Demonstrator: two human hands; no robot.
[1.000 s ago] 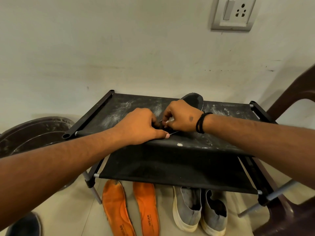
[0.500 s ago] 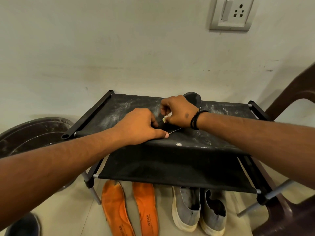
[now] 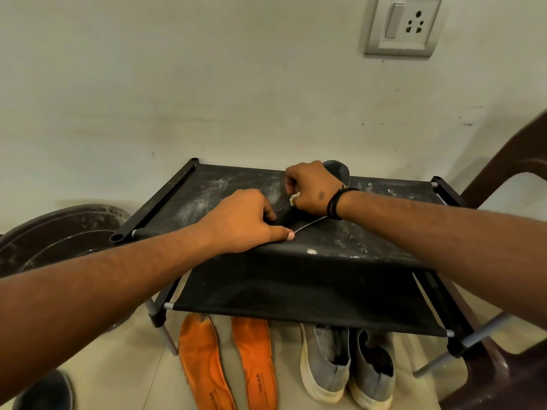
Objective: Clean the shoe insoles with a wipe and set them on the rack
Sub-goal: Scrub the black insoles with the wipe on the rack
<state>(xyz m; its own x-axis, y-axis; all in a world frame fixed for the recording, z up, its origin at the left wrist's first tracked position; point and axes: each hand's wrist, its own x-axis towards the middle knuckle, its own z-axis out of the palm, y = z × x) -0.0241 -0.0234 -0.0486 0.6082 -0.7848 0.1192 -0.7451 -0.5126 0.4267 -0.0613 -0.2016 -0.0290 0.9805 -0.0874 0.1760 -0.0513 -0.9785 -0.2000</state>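
Observation:
A dark insole [image 3: 340, 173] lies on the dusty top shelf of the black fabric rack [image 3: 370, 232], running from the near edge toward the wall. My left hand [image 3: 245, 220] grips its near end against the shelf, thumb along the pale edge. My right hand [image 3: 310, 187] holds a small crumpled whitish wipe [image 3: 294, 199] pressed on the insole's middle. Most of the insole is hidden under both hands. Two orange insoles [image 3: 228, 365] lie on the floor under the rack.
A pair of grey slip-on shoes [image 3: 346, 365] stands on the floor beside the orange insoles. A dark round tub [image 3: 59, 232] sits left of the rack. A brown plastic chair [image 3: 503, 202] crowds the right side. A wall socket [image 3: 402, 25] is above.
My right hand with the wipe has slid away from me along the insole toward the wall. My left hand has kept its hold on the near end.

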